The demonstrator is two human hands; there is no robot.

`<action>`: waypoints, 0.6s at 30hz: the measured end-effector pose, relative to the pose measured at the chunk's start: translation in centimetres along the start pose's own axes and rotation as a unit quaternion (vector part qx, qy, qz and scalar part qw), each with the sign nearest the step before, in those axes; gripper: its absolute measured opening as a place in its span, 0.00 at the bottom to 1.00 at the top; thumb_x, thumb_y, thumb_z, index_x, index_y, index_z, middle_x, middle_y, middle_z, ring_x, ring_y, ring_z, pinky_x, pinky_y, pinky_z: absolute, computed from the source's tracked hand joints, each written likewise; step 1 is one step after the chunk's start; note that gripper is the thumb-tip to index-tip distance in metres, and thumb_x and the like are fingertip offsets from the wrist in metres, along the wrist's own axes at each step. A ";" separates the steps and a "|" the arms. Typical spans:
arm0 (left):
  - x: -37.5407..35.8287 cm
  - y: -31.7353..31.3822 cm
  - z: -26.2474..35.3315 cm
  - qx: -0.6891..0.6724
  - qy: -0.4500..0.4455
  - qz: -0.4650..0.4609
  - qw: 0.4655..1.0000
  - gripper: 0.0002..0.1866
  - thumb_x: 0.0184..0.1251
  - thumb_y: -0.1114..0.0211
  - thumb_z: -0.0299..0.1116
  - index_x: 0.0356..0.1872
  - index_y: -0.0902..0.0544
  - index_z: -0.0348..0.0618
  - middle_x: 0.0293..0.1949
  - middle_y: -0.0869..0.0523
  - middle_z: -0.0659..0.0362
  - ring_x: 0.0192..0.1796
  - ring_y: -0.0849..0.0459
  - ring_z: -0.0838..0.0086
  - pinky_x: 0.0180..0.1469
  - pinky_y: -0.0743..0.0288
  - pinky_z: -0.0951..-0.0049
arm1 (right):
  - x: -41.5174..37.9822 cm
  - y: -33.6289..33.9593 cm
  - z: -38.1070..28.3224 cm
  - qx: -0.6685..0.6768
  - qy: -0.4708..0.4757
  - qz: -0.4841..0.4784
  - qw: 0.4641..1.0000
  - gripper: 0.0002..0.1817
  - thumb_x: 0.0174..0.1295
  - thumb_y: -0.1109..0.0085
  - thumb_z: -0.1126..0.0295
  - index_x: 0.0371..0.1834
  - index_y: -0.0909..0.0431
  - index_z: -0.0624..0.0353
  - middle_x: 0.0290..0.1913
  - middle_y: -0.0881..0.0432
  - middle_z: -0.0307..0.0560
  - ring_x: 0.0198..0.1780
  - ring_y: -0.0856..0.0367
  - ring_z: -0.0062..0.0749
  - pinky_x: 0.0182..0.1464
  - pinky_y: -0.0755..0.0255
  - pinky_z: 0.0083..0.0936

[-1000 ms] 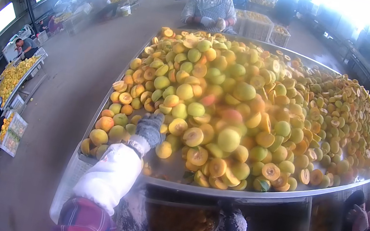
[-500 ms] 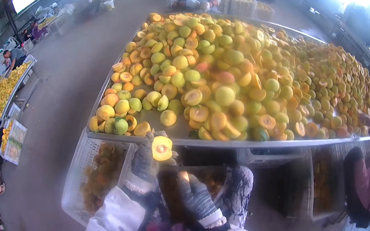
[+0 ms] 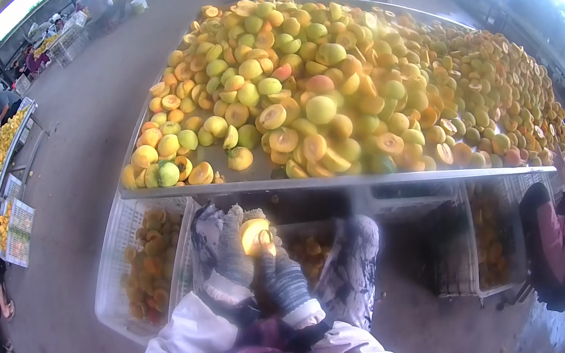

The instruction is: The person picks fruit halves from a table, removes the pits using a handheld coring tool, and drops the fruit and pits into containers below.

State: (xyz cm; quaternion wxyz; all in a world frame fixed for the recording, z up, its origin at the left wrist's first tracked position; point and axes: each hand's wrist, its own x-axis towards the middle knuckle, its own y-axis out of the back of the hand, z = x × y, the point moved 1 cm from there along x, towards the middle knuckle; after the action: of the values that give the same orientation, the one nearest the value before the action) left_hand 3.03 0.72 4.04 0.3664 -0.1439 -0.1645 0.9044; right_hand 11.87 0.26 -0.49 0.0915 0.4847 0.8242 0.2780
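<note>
Near side of table [image 3: 267,170] | left hand [image 3: 236,248] clasps fruit half [image 3: 254,235]; right hand [image 3: 288,283] touches, grip unclear | likely light, slippery: hold skin-side

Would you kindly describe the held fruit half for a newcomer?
Find the big table, then look below its near edge, between the knees. There the gloved left hand holds the half; unlike the heaped fruit, it is held singly.
</note>
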 end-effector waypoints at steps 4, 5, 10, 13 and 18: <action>-1.7 -2.4 2.3 -0.036 0.131 0.044 0.990 0.16 0.72 0.42 0.41 0.51 0.22 0.38 0.43 0.17 0.52 0.41 0.17 0.65 0.44 0.19 0.67 | -0.3 0.1 0.6 0.070 0.012 0.031 0.997 0.24 0.59 0.47 0.76 0.61 0.33 0.69 0.49 0.23 0.71 0.48 0.22 0.67 0.51 0.26 0.48; -3.0 -3.7 3.0 -0.037 0.068 0.055 0.995 0.16 0.73 0.43 0.41 0.50 0.22 0.39 0.42 0.17 0.53 0.39 0.17 0.65 0.42 0.19 0.67 | -0.3 0.2 0.8 0.070 0.011 0.033 0.997 0.24 0.59 0.47 0.76 0.61 0.33 0.69 0.49 0.23 0.71 0.48 0.22 0.67 0.51 0.26 0.48; -0.3 -0.2 -2.4 -0.131 0.122 0.027 0.983 0.16 0.72 0.42 0.42 0.49 0.21 0.40 0.40 0.18 0.53 0.35 0.18 0.67 0.38 0.19 0.67 | -0.4 0.5 2.4 -0.047 0.120 0.018 0.992 0.24 0.61 0.45 0.72 0.60 0.33 0.68 0.45 0.22 0.72 0.47 0.22 0.65 0.50 0.27 0.49; -0.2 -0.2 -1.6 -0.061 0.187 0.008 0.980 0.16 0.68 0.39 0.40 0.49 0.21 0.39 0.37 0.18 0.53 0.35 0.17 0.68 0.39 0.19 0.67 | -0.4 0.1 3.4 0.020 0.101 0.043 0.994 0.21 0.66 0.48 0.68 0.58 0.31 0.69 0.47 0.21 0.70 0.46 0.21 0.64 0.49 0.27 0.48; 0.9 0.5 -1.1 0.282 -0.133 -0.227 0.923 0.14 0.65 0.37 0.34 0.47 0.21 0.37 0.34 0.16 0.55 0.35 0.15 0.68 0.43 0.19 0.69 | -1.0 2.2 1.4 0.032 0.032 0.008 0.999 0.19 0.76 0.58 0.62 0.55 0.27 0.68 0.50 0.20 0.60 0.45 0.19 0.53 0.50 0.27 0.39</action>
State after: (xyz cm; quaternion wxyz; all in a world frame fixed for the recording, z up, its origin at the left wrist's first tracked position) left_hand 2.45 1.22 2.72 0.5617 0.1278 0.0216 0.8171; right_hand 14.64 0.76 -0.60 0.0470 0.4849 0.8313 0.2675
